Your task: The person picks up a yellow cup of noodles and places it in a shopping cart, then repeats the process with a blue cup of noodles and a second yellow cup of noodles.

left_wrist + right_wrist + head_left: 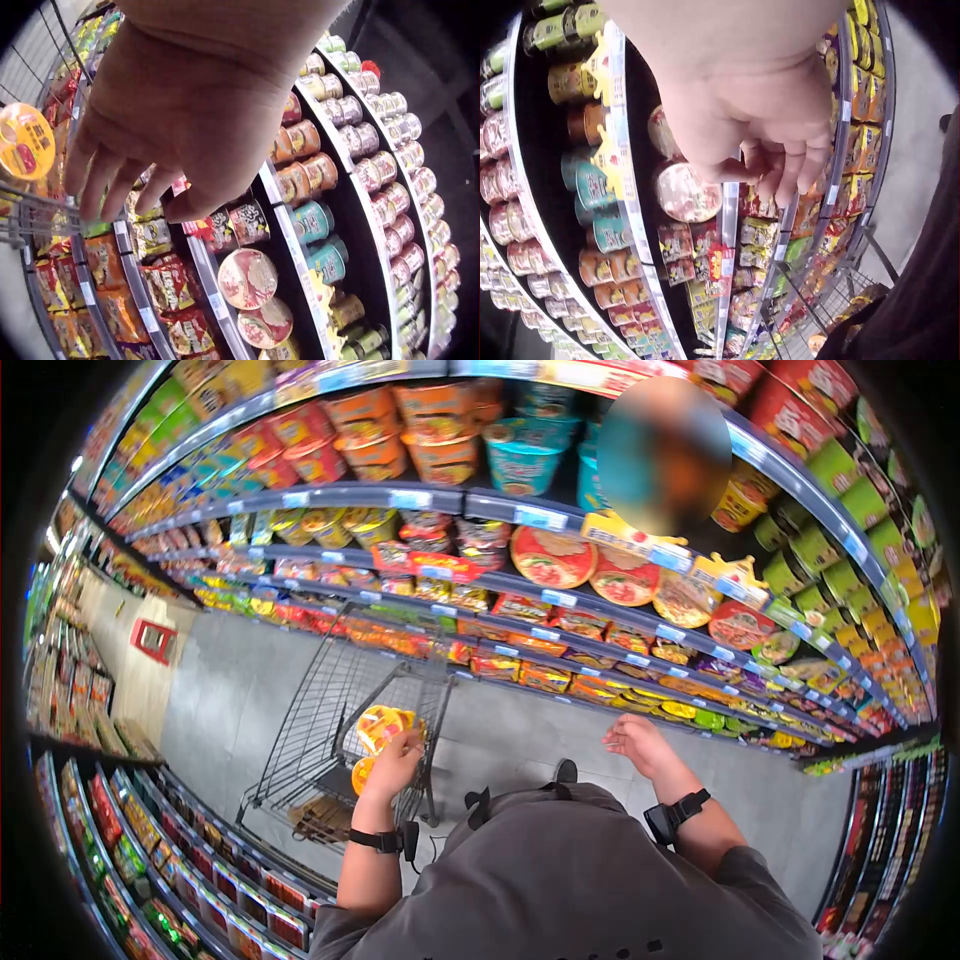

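Observation:
My left hand (398,760) is over the near side of a wire shopping cart (300,705), its fingers relaxed and nothing held in them. Beside it in the cart are yellow round-lidded instant noodle packs (378,728); one yellow lid (26,142) shows left of the fingers in the left wrist view. The cart's rim (37,217) runs close by the fingertips there. My right hand (638,745) hovers empty before the shelves, fingers loosely bent. In the right wrist view, the right hand (757,124) overlaps round-lidded noodle bowls (688,191) on the shelf.
Tall shelves (410,500) of cup, bowl and bag noodles curve across the front. Orange cups (440,440) and teal cups (525,455) stand on an upper level. More shelving (180,840) stands behind at left. Grey floor (500,735) lies between cart and shelves.

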Available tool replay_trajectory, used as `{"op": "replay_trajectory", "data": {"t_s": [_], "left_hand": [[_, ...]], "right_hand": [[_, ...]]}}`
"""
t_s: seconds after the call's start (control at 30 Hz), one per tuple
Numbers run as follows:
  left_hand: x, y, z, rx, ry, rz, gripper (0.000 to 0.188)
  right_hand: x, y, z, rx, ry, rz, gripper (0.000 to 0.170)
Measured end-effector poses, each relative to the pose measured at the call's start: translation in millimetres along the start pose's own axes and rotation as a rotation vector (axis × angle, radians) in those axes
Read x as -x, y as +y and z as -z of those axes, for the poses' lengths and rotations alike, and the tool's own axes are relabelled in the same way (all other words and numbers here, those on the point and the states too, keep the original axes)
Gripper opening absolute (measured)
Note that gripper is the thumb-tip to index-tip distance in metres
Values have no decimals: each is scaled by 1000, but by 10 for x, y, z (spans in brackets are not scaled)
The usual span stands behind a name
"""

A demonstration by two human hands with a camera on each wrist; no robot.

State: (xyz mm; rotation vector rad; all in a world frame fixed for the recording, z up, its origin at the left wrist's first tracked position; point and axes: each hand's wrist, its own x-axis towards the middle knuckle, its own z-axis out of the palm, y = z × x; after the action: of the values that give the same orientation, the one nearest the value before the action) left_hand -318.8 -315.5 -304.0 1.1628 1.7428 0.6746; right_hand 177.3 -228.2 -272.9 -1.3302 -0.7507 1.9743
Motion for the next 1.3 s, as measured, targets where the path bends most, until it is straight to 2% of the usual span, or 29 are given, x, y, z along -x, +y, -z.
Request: {"op": "replay_trajectory", "data": {"t_s": [0.07,0.13,0.2,0.37,0.5,0.7,0.87,1.03,1.1,1.13,1.2,1.3], "left_hand": [[-158,359,-210,-83,-54,-93,39],[-300,652,-479,-129,-64,-104,40],[-463,894,-724,-57,-174,-161,42],[-632,1691,-1278,-170,-240,-137,45],[-796,2002,-1682,-222,-246,-190,45],[-810,2384,-2040,-177,-221,-207,45],[-775,2371,-2080,-112,-184,-237,44],[-806,2600,-1797,-134,-100,-230,43],[-853,2799,-1622,-120,-30,-347,42],[-894,2901,-1539,-121,-31,-344,42],[-1026,3105,-1386,-69,48,-498,43],[-1284,3373,-1159,-64,98,-569,44]], "right_hand": [[149,-55,297,-76,32,41,2],[299,-121,595,-115,33,79,3],[416,-181,871,-145,24,119,6],[556,-332,1502,-166,29,189,9],[651,-570,1855,-158,-17,243,9],[704,-984,2151,-19,-193,334,10],[548,-1242,2147,148,-316,345,11],[314,-1625,1847,245,-454,375,15],[224,-1807,1661,250,-479,370,17],[172,-1913,1567,269,-509,391,18],[77,-2109,1392,293,-528,414,18],[-52,-2408,1119,332,-571,484,20]]}}
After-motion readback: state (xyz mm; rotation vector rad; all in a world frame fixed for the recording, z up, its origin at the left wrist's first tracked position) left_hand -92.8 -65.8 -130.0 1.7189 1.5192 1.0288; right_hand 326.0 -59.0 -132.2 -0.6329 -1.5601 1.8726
